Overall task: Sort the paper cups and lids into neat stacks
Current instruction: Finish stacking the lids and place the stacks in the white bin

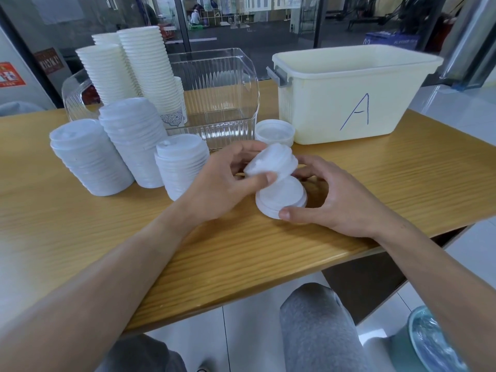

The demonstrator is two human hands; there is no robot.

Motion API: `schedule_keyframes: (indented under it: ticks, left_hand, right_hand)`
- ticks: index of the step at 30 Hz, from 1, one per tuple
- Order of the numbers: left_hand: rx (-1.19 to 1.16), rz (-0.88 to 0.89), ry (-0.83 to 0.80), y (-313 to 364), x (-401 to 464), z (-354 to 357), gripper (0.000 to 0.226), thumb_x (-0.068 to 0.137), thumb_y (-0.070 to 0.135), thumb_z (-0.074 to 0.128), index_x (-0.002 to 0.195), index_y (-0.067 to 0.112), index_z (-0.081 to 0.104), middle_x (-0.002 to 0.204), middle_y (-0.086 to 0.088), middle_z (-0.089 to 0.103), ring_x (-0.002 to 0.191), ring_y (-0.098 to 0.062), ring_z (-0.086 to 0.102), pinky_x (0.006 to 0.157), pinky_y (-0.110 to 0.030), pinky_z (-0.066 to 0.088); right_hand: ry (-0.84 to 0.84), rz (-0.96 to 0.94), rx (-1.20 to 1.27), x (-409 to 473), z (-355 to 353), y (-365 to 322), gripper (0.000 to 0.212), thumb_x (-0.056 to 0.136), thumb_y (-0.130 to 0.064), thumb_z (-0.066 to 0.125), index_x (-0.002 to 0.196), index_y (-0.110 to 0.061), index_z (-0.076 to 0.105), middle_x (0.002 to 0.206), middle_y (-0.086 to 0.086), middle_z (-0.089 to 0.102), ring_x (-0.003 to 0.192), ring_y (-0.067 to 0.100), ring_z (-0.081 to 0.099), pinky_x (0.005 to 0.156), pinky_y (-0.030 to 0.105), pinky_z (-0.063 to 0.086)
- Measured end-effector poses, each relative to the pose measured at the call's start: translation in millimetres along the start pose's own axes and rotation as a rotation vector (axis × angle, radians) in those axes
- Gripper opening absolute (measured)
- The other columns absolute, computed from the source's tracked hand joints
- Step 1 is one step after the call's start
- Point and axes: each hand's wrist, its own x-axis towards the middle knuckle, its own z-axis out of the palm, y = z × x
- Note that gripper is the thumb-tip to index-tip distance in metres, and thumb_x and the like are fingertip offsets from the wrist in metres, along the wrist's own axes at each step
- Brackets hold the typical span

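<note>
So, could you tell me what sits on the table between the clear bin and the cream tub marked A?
In the head view, an upturned lid sits between the clear bin and the cream tub, on the table.

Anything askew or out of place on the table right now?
Yes: the lids the left hand grips sit tilted over the short lid pile the right hand steadies. One upturned lid lies alone beside the yellow bin.
</note>
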Motion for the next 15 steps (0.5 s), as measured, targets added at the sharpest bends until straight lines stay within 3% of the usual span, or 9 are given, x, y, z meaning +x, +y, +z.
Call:
schedule_keyframes:
  ticks: [4, 10, 15]
  left_hand:
    - [-0.085, 0.002, 0.115, 5, 2, -2, 0.048, 0.086, 0.027, 0.078, 0.131, 0.015, 0.063, 0.123, -0.001, 0.073, 0.112, -0.011, 0.071, 0.099, -0.031, 0.057]
    - [0.028, 0.05, 0.023, -1, 0, -5, 0.064, 0.075, 0.041, 0.081, 0.133, 0.021, 0.062, 0.128, 0.005, 0.07, 0.121, -0.013, 0.066, 0.098, -0.041, 0.059]
    - [0.06, 0.062, 0.001, -5, 1, -6, 0.064, 0.075, 0.037, 0.084, 0.133, 0.02, 0.062, 0.129, 0.007, 0.069, 0.122, -0.012, 0.065, 0.102, -0.045, 0.056]
  right_hand:
    - [-0.012, 0.013, -0.039, -1, -1, -2, 0.109, 0.053, -0.074, 0.088, 0.147, -0.049, 0.038, 0.134, -0.029, 0.058, 0.133, 0.0, 0.046, 0.118, 0.039, 0.036]
    - [-0.02, -0.002, -0.03, 1, 0, 3, 0.101, 0.058, -0.069, 0.084, 0.146, -0.052, 0.038, 0.133, -0.025, 0.06, 0.135, 0.006, 0.048, 0.116, 0.044, 0.039]
    - [0.018, -0.005, -0.071, 0, 2, -5, 0.094, 0.059, -0.078, 0.078, 0.142, -0.048, 0.045, 0.131, -0.029, 0.056, 0.128, 0.0, 0.049, 0.113, 0.041, 0.042]
